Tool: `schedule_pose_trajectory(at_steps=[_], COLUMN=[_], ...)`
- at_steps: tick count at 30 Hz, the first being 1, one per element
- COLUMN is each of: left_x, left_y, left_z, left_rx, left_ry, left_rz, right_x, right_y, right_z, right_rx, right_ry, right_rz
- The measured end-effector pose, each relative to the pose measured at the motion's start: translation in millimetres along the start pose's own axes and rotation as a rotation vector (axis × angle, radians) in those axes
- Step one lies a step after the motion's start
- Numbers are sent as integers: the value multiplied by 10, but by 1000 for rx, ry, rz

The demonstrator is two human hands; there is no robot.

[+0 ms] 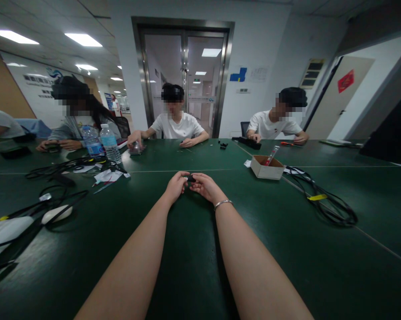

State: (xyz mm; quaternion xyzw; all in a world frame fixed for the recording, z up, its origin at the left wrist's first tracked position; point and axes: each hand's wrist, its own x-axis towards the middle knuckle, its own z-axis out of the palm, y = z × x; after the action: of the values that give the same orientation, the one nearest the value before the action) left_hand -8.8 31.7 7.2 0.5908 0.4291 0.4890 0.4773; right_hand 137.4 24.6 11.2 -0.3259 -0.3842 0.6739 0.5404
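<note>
Both of my arms reach forward over the green table (192, 249). My left hand (176, 186) and my right hand (207, 186) meet near the middle, fingers pinched from either side on one small black object (190, 178). A pale, shiny bit shows at its left end, by my left fingertips. It is too small and too covered by fingers to tell its kind. A silver bracelet (223, 203) circles my right wrist.
An open carton (267, 172) holding a red-and-clear item stands right of my hands, beside coiled black cable (333, 209). Leftward lie tangled cables (67, 166), paper scraps (109, 176), a white mouse (57, 214) and water bottles (110, 144). Several people sit opposite; small black parts (223, 146) lie there.
</note>
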Motion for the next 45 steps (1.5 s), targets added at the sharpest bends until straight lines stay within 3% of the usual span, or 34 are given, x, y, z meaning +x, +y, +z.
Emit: schedule_pose_trajectory(at_steps=[3,8,35,40,45], left_x=[-5,-5,-28,-14,-15], left_y=[10,1,25,11,10], left_z=[3,13,20,12,3], left_rx=[13,33,30,25,27], left_ry=[-19,55,-9,44,26], left_rz=[0,-4,38,3,6], right_x=[2,-3,-14,-3,-1], right_y=[0,-5,-14,1,7], right_z=[0,12,18,0,-4], right_rx=[0,-5,-11,-7,-8], right_ry=[-4,14,8,-5,-10], right_rz=[-2,5,0,-6,-9])
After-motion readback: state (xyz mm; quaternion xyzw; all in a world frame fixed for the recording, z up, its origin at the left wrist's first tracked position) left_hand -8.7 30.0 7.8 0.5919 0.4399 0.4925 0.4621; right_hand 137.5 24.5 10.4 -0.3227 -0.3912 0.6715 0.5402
